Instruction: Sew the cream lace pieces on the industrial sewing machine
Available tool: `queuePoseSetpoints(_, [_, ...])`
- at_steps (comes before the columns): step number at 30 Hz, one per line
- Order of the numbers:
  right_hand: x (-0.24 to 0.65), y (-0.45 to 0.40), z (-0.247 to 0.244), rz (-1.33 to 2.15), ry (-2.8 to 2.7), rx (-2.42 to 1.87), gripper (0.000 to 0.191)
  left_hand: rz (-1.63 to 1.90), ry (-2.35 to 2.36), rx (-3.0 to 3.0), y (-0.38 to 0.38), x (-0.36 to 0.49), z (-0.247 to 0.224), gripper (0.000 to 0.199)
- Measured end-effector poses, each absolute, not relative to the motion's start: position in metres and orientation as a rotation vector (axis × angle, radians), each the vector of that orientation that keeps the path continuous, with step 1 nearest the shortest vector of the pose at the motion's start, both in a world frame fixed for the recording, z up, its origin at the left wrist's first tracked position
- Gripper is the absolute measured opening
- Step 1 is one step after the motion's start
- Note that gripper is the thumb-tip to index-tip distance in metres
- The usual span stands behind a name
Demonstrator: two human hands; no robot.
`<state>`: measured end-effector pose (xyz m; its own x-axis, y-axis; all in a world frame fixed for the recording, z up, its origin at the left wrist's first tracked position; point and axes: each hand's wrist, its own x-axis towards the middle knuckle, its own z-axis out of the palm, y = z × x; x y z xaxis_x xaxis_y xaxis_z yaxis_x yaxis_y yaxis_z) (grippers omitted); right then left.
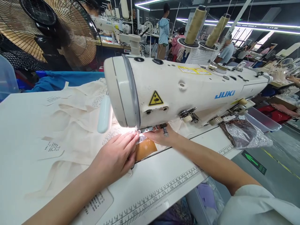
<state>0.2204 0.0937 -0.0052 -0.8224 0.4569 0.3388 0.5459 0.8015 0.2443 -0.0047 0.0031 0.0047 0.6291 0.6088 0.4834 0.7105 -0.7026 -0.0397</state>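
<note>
Under the lit needle area of a white JUKI sewing machine lies a cream fabric piece with lacy patches, spread to the left over the table. My left hand is closed on the cream fabric beside the presser foot, its fingers pressed together and thumb tucked below. My right hand reaches behind the machine head, close to the needle, with fabric beneath it. Its thumb points left, and the other fingers are mostly hidden. Between the hands an orange-brown plate shows on the machine bed.
Printed rulers run along the table's front edge. A pale blue rounded piece hangs left of the machine head. Two thread cones stand behind the machine, and a large fan stands at the back left. A plastic bag sits at the right.
</note>
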Motion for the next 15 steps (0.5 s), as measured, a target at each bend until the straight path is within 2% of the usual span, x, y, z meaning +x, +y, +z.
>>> queuePoseSetpoints(2, [0.219,0.092,-0.001,-0.613,-2.726,-0.758,0.033,-0.646,-1.076,-2.616,0.003,-0.005,0.004,0.043])
queuePoseSetpoints(4, [0.218,0.089,0.006,-0.549,-2.725,-0.8,0.033,-0.618,-1.067,-2.604,0.003,-0.005,0.005,0.043])
queuePoseSetpoints(11, [0.211,0.081,0.024,0.525,-2.485,-1.035,0.02,-0.557,-1.028,-2.577,0.004,-0.005,0.006,0.042])
queuePoseSetpoints(15, [0.21,0.084,0.025,1.17,-1.698,-1.394,0.009,-0.574,-1.042,-2.59,0.004,-0.004,0.005,0.043])
